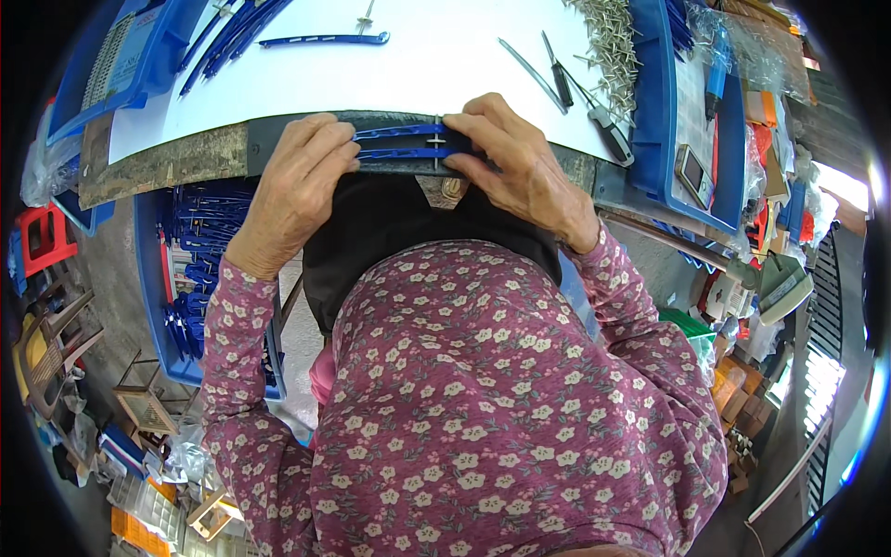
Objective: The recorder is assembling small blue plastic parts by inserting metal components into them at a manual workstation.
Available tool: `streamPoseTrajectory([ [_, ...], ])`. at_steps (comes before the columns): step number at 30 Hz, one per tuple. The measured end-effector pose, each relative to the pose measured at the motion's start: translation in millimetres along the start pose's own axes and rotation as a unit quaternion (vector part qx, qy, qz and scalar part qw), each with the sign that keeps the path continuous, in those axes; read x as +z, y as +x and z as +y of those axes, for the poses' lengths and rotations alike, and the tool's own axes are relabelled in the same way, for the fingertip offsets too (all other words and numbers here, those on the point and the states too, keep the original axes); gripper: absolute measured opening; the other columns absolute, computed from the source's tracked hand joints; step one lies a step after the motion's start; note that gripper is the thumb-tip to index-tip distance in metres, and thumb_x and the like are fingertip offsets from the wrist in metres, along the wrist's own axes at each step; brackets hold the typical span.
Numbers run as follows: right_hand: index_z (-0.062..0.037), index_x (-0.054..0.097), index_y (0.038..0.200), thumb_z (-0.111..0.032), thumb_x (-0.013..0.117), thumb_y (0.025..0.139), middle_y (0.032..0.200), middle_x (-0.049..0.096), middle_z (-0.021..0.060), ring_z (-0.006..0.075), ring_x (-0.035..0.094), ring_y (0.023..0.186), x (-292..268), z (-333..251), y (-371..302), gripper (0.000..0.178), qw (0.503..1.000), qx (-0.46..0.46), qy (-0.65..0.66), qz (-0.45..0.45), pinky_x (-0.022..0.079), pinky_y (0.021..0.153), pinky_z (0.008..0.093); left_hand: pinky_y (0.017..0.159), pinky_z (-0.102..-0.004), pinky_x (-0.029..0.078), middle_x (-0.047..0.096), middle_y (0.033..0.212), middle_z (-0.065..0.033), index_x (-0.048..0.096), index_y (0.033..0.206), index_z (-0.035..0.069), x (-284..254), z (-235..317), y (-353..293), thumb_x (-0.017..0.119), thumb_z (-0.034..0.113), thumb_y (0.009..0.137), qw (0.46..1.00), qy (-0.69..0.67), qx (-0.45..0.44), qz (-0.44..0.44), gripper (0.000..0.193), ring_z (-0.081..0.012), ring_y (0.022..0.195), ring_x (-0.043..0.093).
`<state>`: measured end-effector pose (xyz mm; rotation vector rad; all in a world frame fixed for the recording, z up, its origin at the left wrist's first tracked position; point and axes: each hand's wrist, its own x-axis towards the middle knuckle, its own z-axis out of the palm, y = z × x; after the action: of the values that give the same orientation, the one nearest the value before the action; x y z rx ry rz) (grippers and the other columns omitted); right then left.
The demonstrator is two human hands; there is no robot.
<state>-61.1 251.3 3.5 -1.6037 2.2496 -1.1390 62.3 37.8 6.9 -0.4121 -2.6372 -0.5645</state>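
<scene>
At the table's near edge, two slim blue plastic strips (394, 154) run side by side between my hands. My left hand (295, 181) is closed, pinching their left ends between fingers and thumb. My right hand (524, 167) is closed around the right ends, whose tips its fingers hide. A small metal pin (436, 142) stands crosswise through the strips beside my right fingertips. Farther back on the white sheet (418, 79) lie a single blue strip (325, 40), a loose metal pin (367, 19) and a bundle of blue strips (237, 39).
Metal pins (613, 51) are heaped at the back right, near slim metal tweezers (532, 74) and a black-and-grey hand tool (608, 132). A blue tray (654, 176) holding a small handheld device (692, 174) borders the right. Below left stands a blue bin (153, 288) of blue parts.
</scene>
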Motion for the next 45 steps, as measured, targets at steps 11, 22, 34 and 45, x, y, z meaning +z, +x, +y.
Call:
streamPoseTrajectory([
  [11, 0.0005, 0.052, 0.103, 0.002, 0.066, 0.068, 0.089, 0.050, 0.0121, 0.0236, 0.052, 0.071, 29.1, -14.2, 21.4, 0.037, 0.999, -0.031, -0.001, 0.010, 0.044, 0.058, 0.0324, 0.084, -0.0378, 0.046, 0.060, 0.096, -0.0134, 0.060, 0.086, -0.003, -16.2, -21.6, -24.6, 0.064, -0.004, 0.067, 0.998, -0.026, -0.047, 0.032, 0.019, -0.0291, 0.096, 0.056],
  [22, 0.0026, 0.051, 0.094, -0.001, 0.062, 0.072, 0.083, 0.050, 0.0137, 0.0263, 0.052, 0.070, 41.7, -29.8, 30.2, 0.024, 0.996, -0.060, -0.023, 0.055, 0.044, 0.059, 0.0336, 0.082, -0.0362, 0.047, 0.061, 0.097, -0.0124, 0.061, 0.086, -0.003, -40.1, -12.9, -31.5, 0.063, -0.006, 0.068, 0.996, -0.001, -0.086, 0.027, 0.019, -0.0290, 0.096, 0.057],
  [34, 0.0005, 0.050, 0.082, 0.001, 0.064, 0.067, 0.076, 0.046, 0.0111, 0.0249, 0.049, 0.062, 66.6, -38.1, 52.1, 0.020, 0.996, -0.047, 0.027, 0.067, 0.041, 0.052, 0.0332, 0.088, -0.0353, 0.045, 0.063, 0.098, -0.0102, 0.063, 0.089, 0.000, -52.2, -33.7, -49.1, 0.064, -0.005, 0.070, 0.991, 0.000, -0.129, 0.029, 0.020, -0.0265, 0.099, 0.058],
  [45, 0.0027, 0.054, 0.092, 0.004, 0.065, 0.069, 0.082, 0.052, 0.0110, 0.0221, 0.054, 0.064, 21.0, -19.4, 3.8, 0.026, 0.996, 0.029, -0.020, 0.078, 0.043, 0.052, 0.0300, 0.083, -0.0337, 0.047, 0.062, 0.095, -0.0110, 0.061, 0.084, -0.003, -9.8, -2.7, -6.0, 0.064, -0.007, 0.065, 0.996, -0.018, -0.052, 0.064, 0.020, -0.0272, 0.096, 0.057],
])
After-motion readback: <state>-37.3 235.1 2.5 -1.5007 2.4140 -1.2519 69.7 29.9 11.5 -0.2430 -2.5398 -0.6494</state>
